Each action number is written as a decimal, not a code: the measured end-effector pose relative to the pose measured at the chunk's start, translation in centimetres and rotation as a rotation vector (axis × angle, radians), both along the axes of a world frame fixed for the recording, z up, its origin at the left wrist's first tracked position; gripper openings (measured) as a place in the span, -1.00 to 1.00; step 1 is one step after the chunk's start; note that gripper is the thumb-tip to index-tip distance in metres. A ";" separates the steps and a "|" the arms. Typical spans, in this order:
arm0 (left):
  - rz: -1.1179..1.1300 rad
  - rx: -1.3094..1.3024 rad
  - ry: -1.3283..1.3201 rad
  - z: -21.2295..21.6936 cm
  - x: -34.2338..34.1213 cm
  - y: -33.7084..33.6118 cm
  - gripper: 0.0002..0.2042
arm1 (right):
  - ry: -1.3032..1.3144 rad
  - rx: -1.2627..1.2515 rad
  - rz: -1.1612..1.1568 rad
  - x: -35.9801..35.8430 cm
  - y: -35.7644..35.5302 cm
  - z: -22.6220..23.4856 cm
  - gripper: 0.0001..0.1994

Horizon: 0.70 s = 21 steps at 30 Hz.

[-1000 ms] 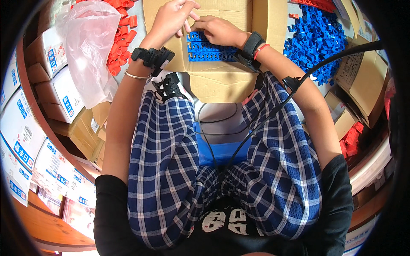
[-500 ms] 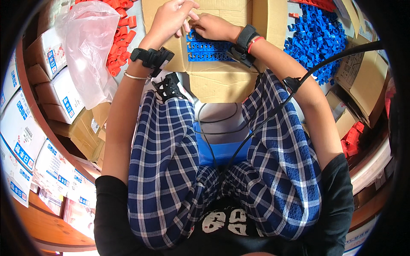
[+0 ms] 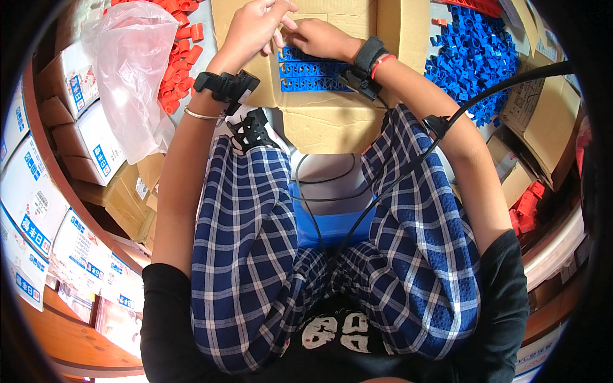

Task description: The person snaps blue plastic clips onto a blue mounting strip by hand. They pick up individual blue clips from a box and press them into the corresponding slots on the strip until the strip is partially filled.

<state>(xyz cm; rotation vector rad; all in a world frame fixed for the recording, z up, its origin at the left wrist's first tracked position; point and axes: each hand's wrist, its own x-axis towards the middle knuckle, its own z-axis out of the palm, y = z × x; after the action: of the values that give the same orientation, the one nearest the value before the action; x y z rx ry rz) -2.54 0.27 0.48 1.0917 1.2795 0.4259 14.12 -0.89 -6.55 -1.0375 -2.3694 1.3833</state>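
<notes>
Inside an open cardboard box point(image 3: 332, 131), blue plastic clips point(image 3: 313, 84) stand packed in neat rows. My left hand point(image 3: 255, 27) reaches over the box's left side, its fingers apart and pointing right, the tips close to my other hand. My right hand point(image 3: 319, 39) lies over the far end of the rows with its fingers curled downward. What those fingers hold, if anything, is hidden. The two hands nearly meet, and part of the clips beneath them is covered.
A heap of loose blue clips point(image 3: 472, 60) lies right of the box. Red pipe fittings point(image 3: 182, 70) and a clear plastic bag point(image 3: 131, 83) are on the left. White cartons point(image 3: 38, 185) line the left side. A black cable point(image 3: 504, 83) crosses my right arm.
</notes>
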 end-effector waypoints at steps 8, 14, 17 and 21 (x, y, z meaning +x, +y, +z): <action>-0.013 0.019 0.041 0.2 -0.5 -0.1 -0.67 | -0.251 -0.199 -0.126 1.5 1.1 2.2 -0.76; -0.019 0.012 0.044 0.2 -0.1 0.0 -0.67 | -0.185 0.043 -0.051 2.3 0.3 0.2 -0.78; -0.013 0.016 0.054 0.1 -0.4 -0.2 -0.67 | -0.195 0.018 -0.022 1.8 0.0 0.3 -0.79; -0.015 0.016 0.055 0.3 -0.3 0.0 -0.67 | -0.238 0.025 -0.005 1.7 0.1 0.8 -0.80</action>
<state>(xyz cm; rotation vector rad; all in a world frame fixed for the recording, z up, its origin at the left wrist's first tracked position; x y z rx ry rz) -2.79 0.26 0.76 1.1326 1.3176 0.3978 15.82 -0.74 -5.77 -1.2638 -2.5385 1.2877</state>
